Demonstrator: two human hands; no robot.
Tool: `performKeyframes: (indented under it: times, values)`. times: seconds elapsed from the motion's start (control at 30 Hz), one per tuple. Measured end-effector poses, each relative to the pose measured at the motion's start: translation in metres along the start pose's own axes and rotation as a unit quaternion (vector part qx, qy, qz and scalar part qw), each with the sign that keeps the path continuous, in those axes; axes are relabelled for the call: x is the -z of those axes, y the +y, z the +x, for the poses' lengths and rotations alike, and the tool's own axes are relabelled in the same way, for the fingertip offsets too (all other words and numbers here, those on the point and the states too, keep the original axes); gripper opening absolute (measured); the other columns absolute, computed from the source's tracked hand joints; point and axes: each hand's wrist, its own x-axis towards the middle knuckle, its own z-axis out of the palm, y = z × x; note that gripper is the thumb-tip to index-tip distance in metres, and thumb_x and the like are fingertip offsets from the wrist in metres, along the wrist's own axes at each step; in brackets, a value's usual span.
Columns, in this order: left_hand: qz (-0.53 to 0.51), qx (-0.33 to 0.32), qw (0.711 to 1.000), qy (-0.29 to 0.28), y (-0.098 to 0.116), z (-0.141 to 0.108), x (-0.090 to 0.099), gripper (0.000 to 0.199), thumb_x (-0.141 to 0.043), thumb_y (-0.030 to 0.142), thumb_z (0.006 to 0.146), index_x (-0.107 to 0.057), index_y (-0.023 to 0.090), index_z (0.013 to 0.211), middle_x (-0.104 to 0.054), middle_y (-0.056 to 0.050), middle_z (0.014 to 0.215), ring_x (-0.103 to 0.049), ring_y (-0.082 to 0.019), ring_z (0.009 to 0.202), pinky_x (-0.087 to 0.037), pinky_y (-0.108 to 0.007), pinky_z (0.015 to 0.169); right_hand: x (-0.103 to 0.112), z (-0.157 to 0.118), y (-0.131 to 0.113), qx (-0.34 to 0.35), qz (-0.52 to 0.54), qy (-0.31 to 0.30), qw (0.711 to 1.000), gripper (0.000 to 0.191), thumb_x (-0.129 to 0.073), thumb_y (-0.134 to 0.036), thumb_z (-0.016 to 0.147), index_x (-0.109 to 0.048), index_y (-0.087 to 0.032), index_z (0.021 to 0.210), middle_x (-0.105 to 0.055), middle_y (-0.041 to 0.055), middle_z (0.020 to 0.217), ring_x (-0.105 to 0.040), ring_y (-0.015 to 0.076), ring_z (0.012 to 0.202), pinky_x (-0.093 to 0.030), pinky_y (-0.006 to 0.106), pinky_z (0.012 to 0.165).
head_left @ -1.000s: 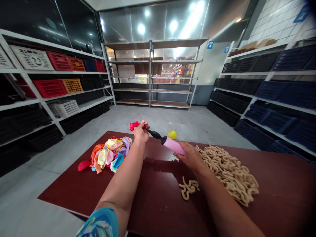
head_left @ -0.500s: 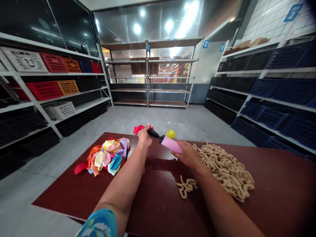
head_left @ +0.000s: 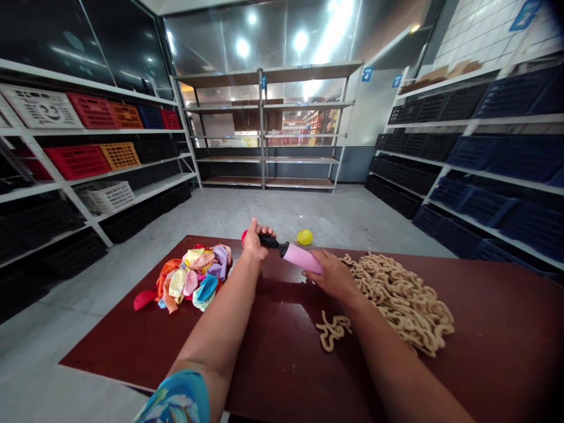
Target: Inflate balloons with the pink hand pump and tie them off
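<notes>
A balloon pump [head_left: 301,257] with a pink barrel and black end section is held above the table between my two hands. My left hand [head_left: 257,241] is closed round the black end, with its thumb raised. A bit of red balloon [head_left: 244,236] shows at that hand's far side; the rest is hidden by the hand. My right hand [head_left: 333,274] wraps the near end of the pink barrel. Left of my left forearm lies a pile of limp, multicoloured balloons [head_left: 190,282], with a red balloon [head_left: 144,299] at its edge.
On the dark red table [head_left: 273,358] lies a heap of beige, worm-like strands [head_left: 400,299], with several more strands [head_left: 331,330] nearer me. A round yellow balloon [head_left: 304,237] is beyond the far edge. Shelves with crates [head_left: 77,161] line the sides; a rack [head_left: 263,147] stands ahead.
My left hand has shifted and turned slightly, so the red balloon that stuck out past it is now mostly hidden. The pump has moved slightly left. My right hand keeps its hold.
</notes>
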Motion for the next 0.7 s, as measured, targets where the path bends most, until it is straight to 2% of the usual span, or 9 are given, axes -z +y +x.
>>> performKeyframes:
  times: [0.17,0.3,0.4,0.5,0.7]
  values:
    - [0.055,-0.054,0.996,0.033,0.001,-0.01,-0.014,0.049,-0.049,0.05,0.079,-0.018,0.02,0.055,-0.024,0.007,0.043,-0.035,-0.008,0.036,-0.037,-0.025,0.045,-0.006,-0.001,-0.003,0.009,0.056,-0.041,0.998,0.055,-0.058,-0.047,0.075,-0.044,-0.027,0.124,-0.057,0.0067,0.114,-0.056,0.0226,0.099,-0.042,0.035,0.082]
    - [0.078,-0.087,0.992,0.041,0.002,-0.018,-0.025,0.048,-0.045,0.053,0.079,-0.019,0.021,0.056,-0.021,0.007,0.043,-0.03,-0.008,0.033,-0.034,-0.024,0.041,-0.011,0.0,-0.001,0.014,0.046,-0.044,0.998,0.065,-0.064,-0.045,0.068,-0.041,-0.027,0.126,-0.056,0.0067,0.117,-0.055,0.024,0.101,-0.043,0.036,0.08]
    - [0.082,-0.099,0.991,0.038,0.004,-0.021,-0.032,0.047,-0.044,0.052,0.08,-0.019,0.021,0.056,-0.021,0.007,0.043,-0.03,-0.008,0.033,-0.033,-0.024,0.04,-0.01,0.0,0.0,0.0,0.021,-0.044,0.999,0.05,-0.063,-0.035,0.067,-0.048,-0.024,0.113,-0.061,0.005,0.103,-0.057,0.0224,0.091,-0.042,0.033,0.072]
    - [0.075,-0.121,0.989,0.038,0.017,-0.022,-0.033,0.045,-0.043,0.049,0.082,-0.018,0.021,0.057,-0.02,0.007,0.043,-0.03,-0.007,0.033,-0.033,-0.024,0.041,-0.005,0.0,0.002,-0.02,0.007,-0.035,0.999,0.031,-0.058,-0.026,0.068,-0.052,-0.023,0.099,-0.061,0.0038,0.091,-0.057,0.0196,0.08,-0.039,0.029,0.063]
    - [0.047,-0.181,0.981,0.051,0.052,-0.019,-0.023,0.046,-0.047,0.047,0.08,-0.016,0.02,0.059,-0.018,0.008,0.043,-0.028,-0.006,0.033,-0.033,-0.023,0.042,-0.001,0.001,0.018,-0.053,-0.029,-0.025,0.998,0.027,-0.056,-0.025,0.067,-0.052,-0.023,0.093,-0.06,0.0045,0.087,-0.055,0.0197,0.076,-0.033,0.028,0.059]
